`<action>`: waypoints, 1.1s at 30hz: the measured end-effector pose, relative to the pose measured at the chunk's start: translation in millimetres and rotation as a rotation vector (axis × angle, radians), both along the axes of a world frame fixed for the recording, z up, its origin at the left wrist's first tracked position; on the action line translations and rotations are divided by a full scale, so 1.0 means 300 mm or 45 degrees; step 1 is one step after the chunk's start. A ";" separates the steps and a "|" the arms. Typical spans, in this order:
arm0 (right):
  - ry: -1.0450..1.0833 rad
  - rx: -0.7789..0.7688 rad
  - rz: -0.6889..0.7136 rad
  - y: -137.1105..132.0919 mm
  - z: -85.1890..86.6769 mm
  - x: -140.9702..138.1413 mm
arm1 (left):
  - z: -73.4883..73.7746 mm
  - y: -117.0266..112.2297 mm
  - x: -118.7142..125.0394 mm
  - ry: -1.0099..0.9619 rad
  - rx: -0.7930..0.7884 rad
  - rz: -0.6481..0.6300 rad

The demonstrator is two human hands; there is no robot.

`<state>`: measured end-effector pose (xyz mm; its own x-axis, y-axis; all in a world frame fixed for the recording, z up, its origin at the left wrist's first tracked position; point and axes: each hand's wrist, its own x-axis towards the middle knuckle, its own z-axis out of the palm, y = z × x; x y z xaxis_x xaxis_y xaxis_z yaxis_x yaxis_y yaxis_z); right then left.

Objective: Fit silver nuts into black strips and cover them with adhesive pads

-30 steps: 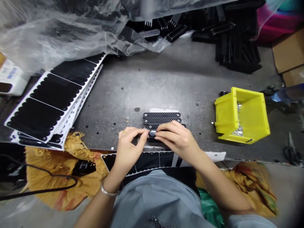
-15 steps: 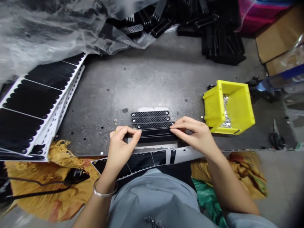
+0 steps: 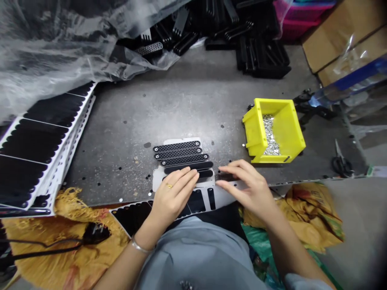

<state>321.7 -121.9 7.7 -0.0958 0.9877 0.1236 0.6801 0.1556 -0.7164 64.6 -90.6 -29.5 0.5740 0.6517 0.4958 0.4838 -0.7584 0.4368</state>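
Note:
Three black lattice bars (image 3: pixel 179 153) with small metal pieces at their ends lie stacked side by side on a white card (image 3: pixel 157 179). Nearer to me are two smooth black bars (image 3: pixel 202 165), partly covered by my left hand (image 3: pixel 173 191). Its fingers lie flat and stretched across these smooth bars. My right hand (image 3: pixel 246 182) hovers just right of the bars' ends, thumb and fingers apart, with nothing visible between them. A sheet of black stickers (image 3: pixel 196 200) lies along the table's front edge, below my hands.
To the right stands a yellow bin (image 3: pixel 252 135) with small metal pieces inside, and scissors (image 3: pixel 341 163) lie beyond it. Stacked sticker sheets (image 3: pixel 45 137) are at left, under clear plastic film (image 3: pixel 60 52). Black parts (image 3: pixel 260 56) are piled at the back.
My left hand has gone from pinching the near bar's left end to lying flat over the smooth bars. My right hand has let go and moved off rightward. The camera view has shifted.

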 end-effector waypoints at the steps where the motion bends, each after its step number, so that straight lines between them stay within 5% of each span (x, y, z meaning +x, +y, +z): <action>1: -0.021 -0.039 0.009 -0.003 -0.011 -0.008 | -0.009 -0.001 0.008 0.003 0.009 -0.022; 7: 0.077 -0.183 0.005 0.051 -0.090 -0.060 | -0.022 0.009 0.015 -0.032 0.002 -0.012; 19: 0.077 -0.240 0.131 0.087 -0.092 -0.036 | -0.034 0.013 0.020 -0.064 -0.043 0.026; 22: 0.120 -0.157 0.150 0.061 -0.076 -0.005 | -0.022 0.002 0.020 -0.050 -0.056 0.034; 26: 0.009 0.294 -0.093 -0.050 -0.045 -0.013 | -0.018 -0.093 0.004 -0.128 -0.021 0.110; 30: 0.004 0.384 0.257 -0.136 -0.084 -0.112 | -0.060 -0.188 -0.014 -0.247 0.001 0.258; 33: -0.101 0.420 0.371 -0.117 -0.138 -0.172 | -0.106 -0.185 -0.023 -0.253 0.000 0.289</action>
